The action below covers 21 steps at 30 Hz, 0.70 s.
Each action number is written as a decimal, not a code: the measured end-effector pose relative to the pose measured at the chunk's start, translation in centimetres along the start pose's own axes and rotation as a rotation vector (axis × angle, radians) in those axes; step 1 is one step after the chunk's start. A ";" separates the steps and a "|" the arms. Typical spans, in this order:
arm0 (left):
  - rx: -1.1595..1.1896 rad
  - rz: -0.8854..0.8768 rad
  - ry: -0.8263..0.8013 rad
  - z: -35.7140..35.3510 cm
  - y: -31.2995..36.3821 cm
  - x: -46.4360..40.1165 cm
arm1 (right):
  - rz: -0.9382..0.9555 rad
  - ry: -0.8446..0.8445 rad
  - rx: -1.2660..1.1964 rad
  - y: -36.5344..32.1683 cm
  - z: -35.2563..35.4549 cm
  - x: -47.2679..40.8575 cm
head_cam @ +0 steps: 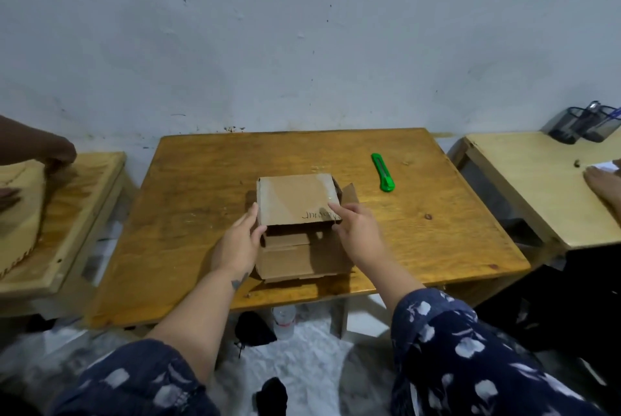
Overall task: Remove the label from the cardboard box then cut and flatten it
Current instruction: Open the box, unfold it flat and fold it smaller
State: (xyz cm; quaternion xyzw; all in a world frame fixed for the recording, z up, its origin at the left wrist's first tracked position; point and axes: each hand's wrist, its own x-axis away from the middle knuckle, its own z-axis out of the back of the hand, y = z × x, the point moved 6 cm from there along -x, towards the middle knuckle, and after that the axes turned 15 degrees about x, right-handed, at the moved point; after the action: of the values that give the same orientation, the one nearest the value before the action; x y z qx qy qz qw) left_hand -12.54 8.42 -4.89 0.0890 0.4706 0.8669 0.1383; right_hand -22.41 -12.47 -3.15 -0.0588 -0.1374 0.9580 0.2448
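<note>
A small brown cardboard box (pixel 295 200) stands on the wooden table (pixel 201 187), with its front flaps hanging open toward me and black handwriting on its top near the front right corner. My left hand (pixel 240 241) grips the box's left front corner. My right hand (pixel 356 231) rests at the right front corner, forefinger stretched onto the top beside the writing. A green utility knife (pixel 383 172) lies on the table to the right of the box, apart from both hands. No label is visible on the box.
Lighter wooden tables stand on either side. On the left table (pixel 97 180) another person's hands (pixel 57 153) hold cardboard. The right table (pixel 537 187) carries a dark pen holder (pixel 584 123) and another hand. A plastic bottle (pixel 284 321) stands under my table.
</note>
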 end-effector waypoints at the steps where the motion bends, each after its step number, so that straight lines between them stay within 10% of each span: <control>1: -0.002 -0.007 -0.032 -0.1 0.1 0.1 | -0.034 -0.038 0.010 0.3 -0.5 -0.2; 21: -0.043 -0.010 0.023 0.4 0.9 -2.9 | -0.220 0.253 -0.328 -2.2 4.6 -7.6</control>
State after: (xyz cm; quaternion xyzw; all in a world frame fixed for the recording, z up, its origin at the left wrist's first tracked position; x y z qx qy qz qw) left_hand -9.84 7.38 -3.99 0.0737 0.4539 0.8770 0.1393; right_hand -15.64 -15.35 2.28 -0.2019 -0.2649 0.8755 0.3501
